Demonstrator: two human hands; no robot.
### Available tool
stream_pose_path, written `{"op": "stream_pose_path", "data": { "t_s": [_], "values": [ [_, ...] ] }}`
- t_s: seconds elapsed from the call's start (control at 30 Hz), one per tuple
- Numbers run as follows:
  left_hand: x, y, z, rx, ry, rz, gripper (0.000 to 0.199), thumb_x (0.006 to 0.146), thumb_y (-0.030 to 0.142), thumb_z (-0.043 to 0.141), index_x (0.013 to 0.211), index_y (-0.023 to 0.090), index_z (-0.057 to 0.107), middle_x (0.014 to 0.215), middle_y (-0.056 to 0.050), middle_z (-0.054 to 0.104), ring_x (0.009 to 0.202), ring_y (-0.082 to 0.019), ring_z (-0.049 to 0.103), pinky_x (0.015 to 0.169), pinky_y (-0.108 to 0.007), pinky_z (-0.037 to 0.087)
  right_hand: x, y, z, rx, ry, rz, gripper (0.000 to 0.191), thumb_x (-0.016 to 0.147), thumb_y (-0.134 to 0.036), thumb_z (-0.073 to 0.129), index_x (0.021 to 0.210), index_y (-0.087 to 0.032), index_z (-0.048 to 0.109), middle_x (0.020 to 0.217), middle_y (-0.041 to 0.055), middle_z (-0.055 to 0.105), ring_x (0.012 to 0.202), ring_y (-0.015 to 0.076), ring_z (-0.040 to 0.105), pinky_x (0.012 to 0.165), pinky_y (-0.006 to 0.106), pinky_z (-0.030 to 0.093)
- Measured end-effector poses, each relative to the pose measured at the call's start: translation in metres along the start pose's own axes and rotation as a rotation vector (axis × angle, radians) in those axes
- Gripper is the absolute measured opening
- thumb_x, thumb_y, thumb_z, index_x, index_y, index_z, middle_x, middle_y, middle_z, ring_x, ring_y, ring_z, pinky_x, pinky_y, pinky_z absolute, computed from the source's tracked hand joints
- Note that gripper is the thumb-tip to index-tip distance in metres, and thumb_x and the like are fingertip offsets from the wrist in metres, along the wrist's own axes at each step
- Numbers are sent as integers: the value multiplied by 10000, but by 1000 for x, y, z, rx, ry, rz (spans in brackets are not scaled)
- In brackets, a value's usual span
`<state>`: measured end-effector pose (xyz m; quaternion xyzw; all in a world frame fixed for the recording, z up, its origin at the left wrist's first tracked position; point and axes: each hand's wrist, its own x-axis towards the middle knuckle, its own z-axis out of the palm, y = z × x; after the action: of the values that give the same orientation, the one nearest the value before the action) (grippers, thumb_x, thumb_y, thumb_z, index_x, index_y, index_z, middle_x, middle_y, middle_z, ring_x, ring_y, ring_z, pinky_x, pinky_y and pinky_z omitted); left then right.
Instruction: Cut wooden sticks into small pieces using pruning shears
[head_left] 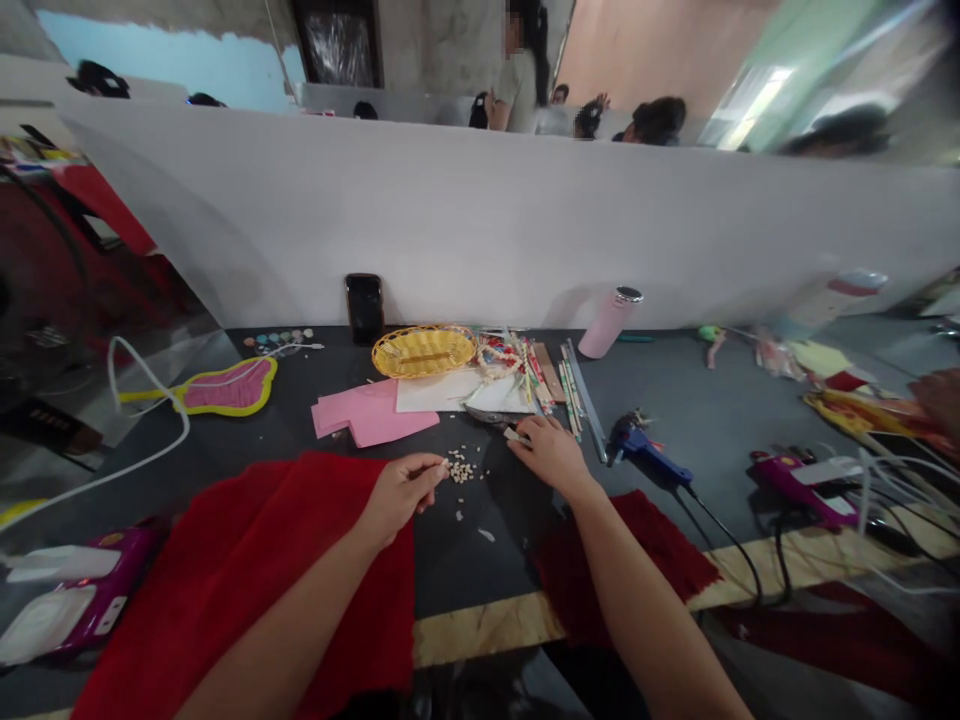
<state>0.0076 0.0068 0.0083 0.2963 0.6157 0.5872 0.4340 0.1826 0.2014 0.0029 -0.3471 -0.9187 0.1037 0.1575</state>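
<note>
First, head view: both forearms reach in from the bottom edge and angle toward the middle of a black tabletop.
Left hand: knuckles up, thumb and fingertips pressed together in a pinch just beside the seeds; whatever it pinches is too small to tell.
Right hand: wrist raised, fingers curled, pinching a pale stick.
Pale seeds: a loose cluster on the tabletop between the hands, with a few strays nearer the body; they could be beads.
Stick's axis: nearly left to right, its free end pointing left toward the seeds.
Labels: markings on a purple glue gun are too small to read.
Just ahead: a pink paper cutout, a white sheet, a yellow woven basket and a bundle of craft sticks.
Right side: a blue glue gun lying near the right hand.
Under the left forearm: red felt.
Far edge: a phone and a pink bottle stand against a white partition.
</note>
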Motion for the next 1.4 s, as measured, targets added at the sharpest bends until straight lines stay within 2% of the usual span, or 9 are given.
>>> {"op": "stream_pose_path", "data": {
  "t_s": [0.17,0.3,0.43,0.57,0.7,0.87,1.03,1.23,1.4],
  "values": [
    [3,1,-6,-69,45,59,332,739,426,675,904,138,668,836,-55,677,480,-52,452,416,-183,334,3,-3,-2,178,70,41,259,893,-413,454,863,-192,586,810,40,625,778,168,573,702,284,453],
    [5,-1,-10,-108,81,70,341,742,413,682,934,132,660,843,-63,677,495,-57,463,422,-185,348,2,-13,-4,906,123,194,325,847,-473,529,1002,-187,530,854,33,626,597,117,547,552,254,462],
    [8,2,-12,-156,114,76,320,724,403,699,911,145,665,812,-43,678,485,-58,465,418,-190,357,-2,-23,-7,1393,74,230,315,708,-337,707,914,-219,500,1074,64,617,756,157,618,616,283,518],
    [11,6,-15,-201,159,92,323,697,394,720,890,140,672,768,-43,680,474,-59,472,413,-195,367,-6,-26,-11,1477,-41,143,290,783,-301,601,1050,-259,497,1215,75,568,948,218,623,712,363,547],
    [13,7,-18,-254,213,89,334,678,376,741,896,135,665,772,-46,681,494,-63,493,423,-193,380,-11,-28,-11,1316,-100,64,427,796,-263,555,1213,-283,466,1263,66,547,1063,238,584,831,418,519],
    [10,8,-18,-302,223,88,296,706,345,731,903,139,654,752,-27,675,510,-57,513,454,-187,406,-15,-37,-8,616,-29,-217,491,747,-128,475,1227,-228,502,1424,95,396,1261,270,422,1013,467,380],
    [9,7,-18,-289,229,88,289,726,344,716,922,141,654,761,-22,668,538,-62,539,483,-187,437,-18,-50,-3,54,-98,-325,535,691,-78,470,1216,-169,518,1531,144,160,1222,342,419,959,515,367],
    [8,5,-18,-274,206,81,281,700,350,729,889,151,669,746,-13,660,542,-69,544,499,-199,457,-22,-58,1,-40,-161,-370,547,702,-103,489,1245,-172,504,1545,153,86,1208,345,410,973,528,324],
    [8,3,-17,-185,188,35,271,694,357,719,856,144,679,699,-20,651,518,-86,540,486,-214,455,-26,-62,4,-42,-161,-361,550,700,-123,514,1244,-209,515,1536,130,152,1177,336,424,946,514,357]
  ]
}}
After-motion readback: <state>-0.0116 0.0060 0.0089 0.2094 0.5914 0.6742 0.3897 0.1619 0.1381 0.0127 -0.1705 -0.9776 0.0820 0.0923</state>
